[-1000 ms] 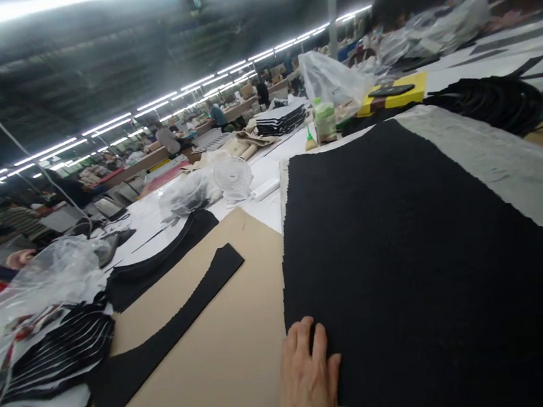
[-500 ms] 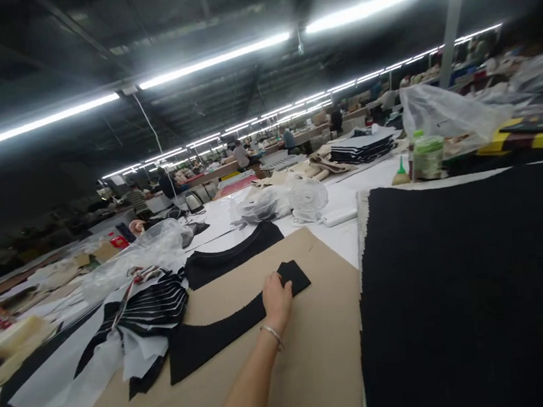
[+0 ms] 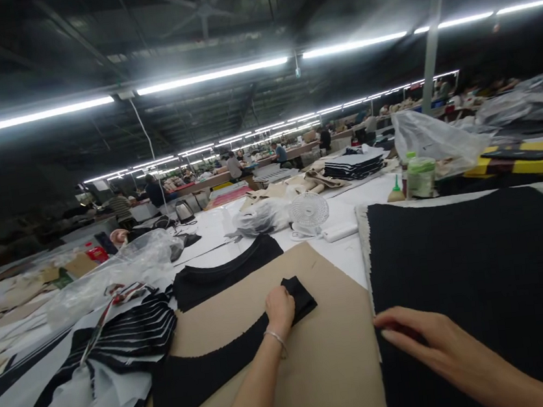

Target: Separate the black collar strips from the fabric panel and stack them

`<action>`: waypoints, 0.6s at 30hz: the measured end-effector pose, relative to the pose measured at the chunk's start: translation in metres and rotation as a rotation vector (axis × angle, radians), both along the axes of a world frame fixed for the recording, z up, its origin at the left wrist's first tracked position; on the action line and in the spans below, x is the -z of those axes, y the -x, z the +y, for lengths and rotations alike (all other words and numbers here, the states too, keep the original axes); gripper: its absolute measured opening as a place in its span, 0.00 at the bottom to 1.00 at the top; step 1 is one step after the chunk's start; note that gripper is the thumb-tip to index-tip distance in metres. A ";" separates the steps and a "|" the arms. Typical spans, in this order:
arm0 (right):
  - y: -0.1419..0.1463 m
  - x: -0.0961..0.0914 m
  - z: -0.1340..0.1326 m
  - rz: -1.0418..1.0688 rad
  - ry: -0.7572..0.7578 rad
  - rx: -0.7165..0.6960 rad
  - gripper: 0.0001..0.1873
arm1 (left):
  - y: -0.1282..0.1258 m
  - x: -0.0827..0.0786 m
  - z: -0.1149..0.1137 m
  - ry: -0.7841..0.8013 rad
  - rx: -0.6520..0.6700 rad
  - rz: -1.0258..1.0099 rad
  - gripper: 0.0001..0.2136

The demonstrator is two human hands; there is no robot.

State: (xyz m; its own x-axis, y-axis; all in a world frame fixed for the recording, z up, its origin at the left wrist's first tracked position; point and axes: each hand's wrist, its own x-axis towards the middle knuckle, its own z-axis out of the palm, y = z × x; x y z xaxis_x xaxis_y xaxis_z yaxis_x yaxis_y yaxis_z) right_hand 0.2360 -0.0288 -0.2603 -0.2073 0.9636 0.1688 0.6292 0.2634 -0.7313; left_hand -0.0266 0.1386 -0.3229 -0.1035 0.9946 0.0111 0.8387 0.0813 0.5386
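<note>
My left hand [image 3: 279, 308] is closed on a curved black fabric piece [image 3: 208, 380], near its narrow right end, where the cloth is bunched up. This piece lies on a tan board [image 3: 332, 353]. My right hand [image 3: 420, 330] reaches in from the lower right, its fingertips at the left edge of a large black fabric panel [image 3: 473, 252]. A small gap shows between its thumb and fingers, and I see no cloth gripped there. Beyond the board's far left side rests a second curved black fabric piece [image 3: 230, 267].
On the left lies a bundle of black and white strips [image 3: 139, 329] beside crumpled clear plastic [image 3: 125, 259]. A small white fan [image 3: 309, 211] stands past the board. Behind the panel are a green-tipped bottle [image 3: 395, 190], a green jar [image 3: 421, 176] and a yellow item [image 3: 526, 158].
My right hand has come into view from the lower right and reached the large panel's left edge. The curved piece's right end is now more bunched at my left hand. The view has shifted slightly.
</note>
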 end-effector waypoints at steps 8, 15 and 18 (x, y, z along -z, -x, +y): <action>0.096 0.038 0.142 0.044 -0.065 -0.112 0.21 | 0.030 0.010 0.017 0.141 -0.031 -0.444 0.14; 0.129 0.074 0.201 -0.074 -0.003 -0.095 0.17 | 0.035 0.016 0.023 0.126 -0.102 -0.740 0.11; 0.126 0.084 0.200 -0.151 0.003 -0.105 0.20 | 0.041 0.018 0.025 0.036 -0.181 -0.875 0.12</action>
